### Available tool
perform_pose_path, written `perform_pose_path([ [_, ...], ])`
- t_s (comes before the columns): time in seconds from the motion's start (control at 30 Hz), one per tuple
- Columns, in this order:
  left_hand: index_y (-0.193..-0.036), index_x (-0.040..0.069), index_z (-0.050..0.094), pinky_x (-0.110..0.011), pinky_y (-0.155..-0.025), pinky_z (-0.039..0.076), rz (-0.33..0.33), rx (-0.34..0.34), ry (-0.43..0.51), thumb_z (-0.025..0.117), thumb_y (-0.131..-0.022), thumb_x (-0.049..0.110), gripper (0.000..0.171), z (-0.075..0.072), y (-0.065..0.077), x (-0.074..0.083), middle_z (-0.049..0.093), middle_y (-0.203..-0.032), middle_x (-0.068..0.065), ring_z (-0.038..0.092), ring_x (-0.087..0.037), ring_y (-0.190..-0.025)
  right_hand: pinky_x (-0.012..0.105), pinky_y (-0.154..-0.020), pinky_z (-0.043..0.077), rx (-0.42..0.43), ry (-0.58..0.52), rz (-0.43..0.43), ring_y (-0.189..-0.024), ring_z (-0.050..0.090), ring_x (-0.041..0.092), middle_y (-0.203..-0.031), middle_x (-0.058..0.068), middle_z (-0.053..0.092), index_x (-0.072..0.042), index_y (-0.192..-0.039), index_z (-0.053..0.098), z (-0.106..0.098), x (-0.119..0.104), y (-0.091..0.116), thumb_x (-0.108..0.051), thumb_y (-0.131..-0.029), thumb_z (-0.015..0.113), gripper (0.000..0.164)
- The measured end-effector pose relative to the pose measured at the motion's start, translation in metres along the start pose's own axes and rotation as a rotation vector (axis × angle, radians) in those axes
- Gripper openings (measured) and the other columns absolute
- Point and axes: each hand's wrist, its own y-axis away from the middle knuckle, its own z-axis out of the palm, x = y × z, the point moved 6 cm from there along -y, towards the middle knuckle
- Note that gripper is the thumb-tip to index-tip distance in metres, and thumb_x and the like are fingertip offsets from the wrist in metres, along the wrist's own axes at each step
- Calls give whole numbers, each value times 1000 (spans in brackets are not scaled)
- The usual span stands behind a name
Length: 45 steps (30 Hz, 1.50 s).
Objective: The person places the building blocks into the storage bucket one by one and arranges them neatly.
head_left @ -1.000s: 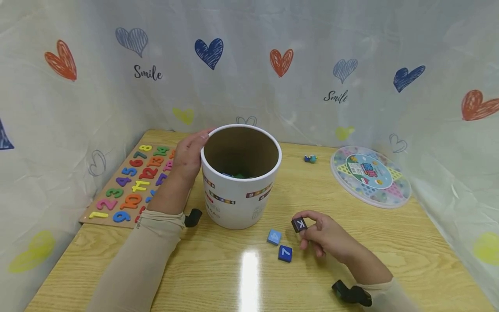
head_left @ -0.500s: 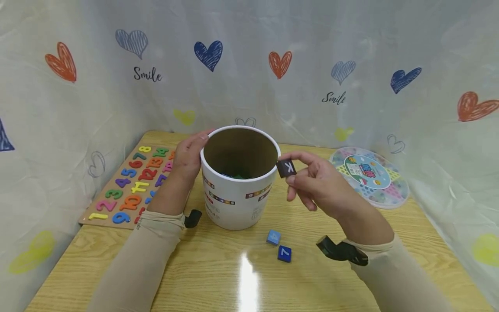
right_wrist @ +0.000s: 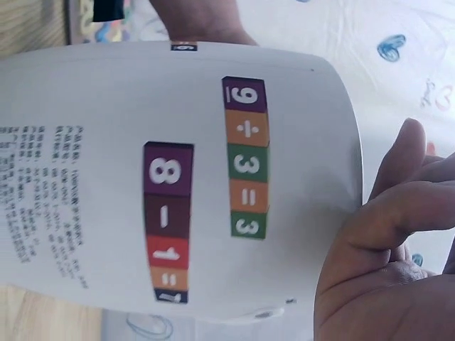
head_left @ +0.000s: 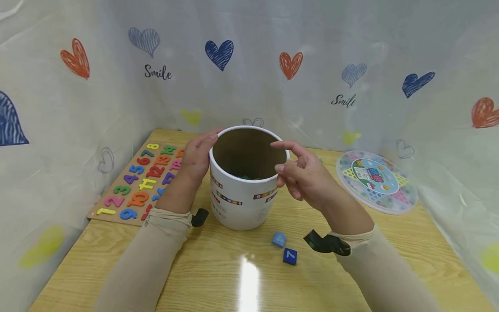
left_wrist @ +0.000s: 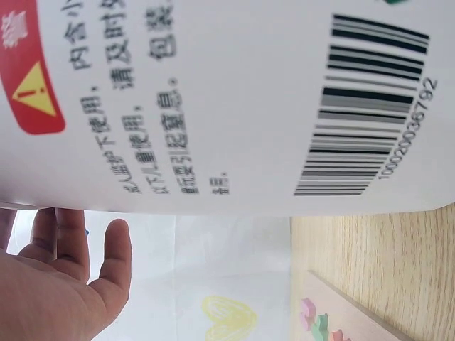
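A tall white bucket [head_left: 243, 203] stands upright on the table, with small coloured pieces [head_left: 246, 177] low inside. My left hand [head_left: 198, 154] rests against its outer left side, fingers running along the wall behind the rim and thumb near the rim. In the left wrist view that hand [left_wrist: 67, 284] shows beside the bucket's printed wall. At the right rim is my right hand [head_left: 306, 173], its index finger over the opening and thumb apart from it, holding nothing. A light blue cube [head_left: 279, 239] and a dark blue cube marked 7 [head_left: 290, 256] lie in front of the bucket.
A board of coloured numbers [head_left: 132, 193] lies left of the bucket, partly behind my left forearm. To the right is a round, clear game case [head_left: 376, 182]. A curtain printed with hearts [head_left: 249, 86] encloses the table [head_left: 218, 268].
My right hand has carried the black K cube up from the table to the bucket's rim and let it go; it is out of sight. My left hand stays on the bucket.
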Motion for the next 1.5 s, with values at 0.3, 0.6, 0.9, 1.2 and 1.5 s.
perform_pose_path([
  [0.3,-126,10,62,-45,-102,38,-34,11,-6,48,-98,34,39,2,-1,-3,61,-126,-9,52,-23,-119,24,-33,37,6,31,30,-36,44,14,-69,9,65,-9,-141,32,-25,34,52,1,-94,50,51],
  [0.6,-126,13,63,-43,-102,38,-62,30,-24,47,-98,35,39,-1,1,-1,60,-127,-4,51,-19,-120,25,-32,36,-8,109,256,-36,42,13,-73,19,63,-13,-141,33,-34,102,103,-7,-93,57,54],
  [0.9,-124,13,64,-45,-101,39,-53,26,3,48,-98,35,38,-1,0,0,62,-125,-6,52,-22,-118,24,-35,40,-9,134,462,-35,44,10,-72,24,63,-15,-135,42,-21,162,126,-12,-87,66,54],
  [1.2,-126,4,60,-46,-101,39,-8,-4,-12,43,-100,25,38,6,7,19,59,-126,-15,52,-28,-119,23,-32,40,29,243,472,-35,49,9,-68,18,65,-9,-121,50,-18,175,128,-11,-85,68,40],
  [1.5,-127,2,59,-49,-105,34,-38,-14,-18,42,-100,23,38,8,13,26,56,-130,-18,47,-31,-124,26,-34,42,65,229,490,-37,50,14,-69,20,64,-9,-119,51,-26,164,125,-12,-85,67,38],
])
